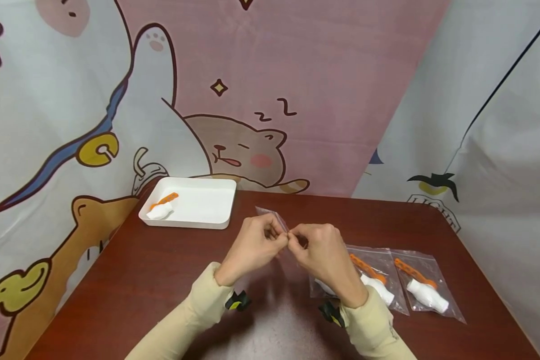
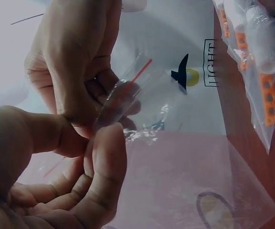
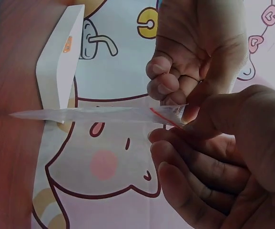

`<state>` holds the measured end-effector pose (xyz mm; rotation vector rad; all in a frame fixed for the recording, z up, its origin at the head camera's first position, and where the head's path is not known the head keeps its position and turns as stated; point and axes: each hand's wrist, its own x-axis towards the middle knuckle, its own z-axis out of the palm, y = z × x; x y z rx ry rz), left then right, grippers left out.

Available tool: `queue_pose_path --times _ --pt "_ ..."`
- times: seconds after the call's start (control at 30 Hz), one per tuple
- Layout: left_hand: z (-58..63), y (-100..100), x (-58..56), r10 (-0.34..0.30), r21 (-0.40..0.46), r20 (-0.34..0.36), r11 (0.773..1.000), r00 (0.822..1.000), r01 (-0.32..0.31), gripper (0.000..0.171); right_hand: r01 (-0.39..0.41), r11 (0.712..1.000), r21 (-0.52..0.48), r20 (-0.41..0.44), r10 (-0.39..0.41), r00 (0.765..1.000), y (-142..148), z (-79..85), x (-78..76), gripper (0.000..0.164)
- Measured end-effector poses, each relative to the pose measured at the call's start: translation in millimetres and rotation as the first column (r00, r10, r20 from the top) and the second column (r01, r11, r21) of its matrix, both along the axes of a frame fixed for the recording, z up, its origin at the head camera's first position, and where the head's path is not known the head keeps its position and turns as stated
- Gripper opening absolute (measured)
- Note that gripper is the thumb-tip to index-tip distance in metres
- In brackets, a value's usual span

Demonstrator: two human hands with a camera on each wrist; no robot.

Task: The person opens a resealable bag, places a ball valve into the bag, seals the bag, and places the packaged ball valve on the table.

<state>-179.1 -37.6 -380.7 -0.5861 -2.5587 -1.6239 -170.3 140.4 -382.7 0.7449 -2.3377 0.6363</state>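
Note:
Over the middle of the table, my left hand (image 1: pixel 253 246) and my right hand (image 1: pixel 320 251) meet, fingertips and thumbs pinching the top edge of a clear zip-lock bag (image 2: pixel 151 114). A red line runs along the bag's mouth in both wrist views. The bag looks flat and hangs below the fingers, and nothing shows inside it. Beside my right forearm lie several filled clear bags; the rightmost bag (image 1: pixel 450 300) holds a perforated orange strip (image 1: pixel 415 272) and a white bottle-like piece (image 1: pixel 427 296). One filled bag is partly hidden under the right arm.
A white tray (image 1: pixel 207 224) stands at the back left of the brown table (image 1: pixel 117 280). In it lie an orange strip (image 1: pixel 164 201) and a white piece (image 1: pixel 160 211). A printed cartoon cloth (image 1: pixel 324 100) hangs behind the table's far edge.

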Motion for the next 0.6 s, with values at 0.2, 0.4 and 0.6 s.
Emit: queue_pose_path --times 0.2,0.4,0.6 --pt "0.4 -7 -0.3 0.088 -0.091 -0.033 0.992 0.996 -0.091 0.011 0.084 0.996 0.001 -0.045 -0.084 0.995 15 0.7 -7.3 0.015" --pt "1.3 -22 -4.9 0.054 -0.187 0.028 0.981 0.998 -0.048 0.011 0.091 0.996 0.015 0.14 -0.092 0.986 36 5.8 -12.1 0.016" --pt "9.5 -34 -10.8 -0.011 -0.257 0.085 0.966 0.996 0.032 0.012 0.048 0.998 0.041 0.258 -0.057 0.964 44 11.9 -9.9 0.013"
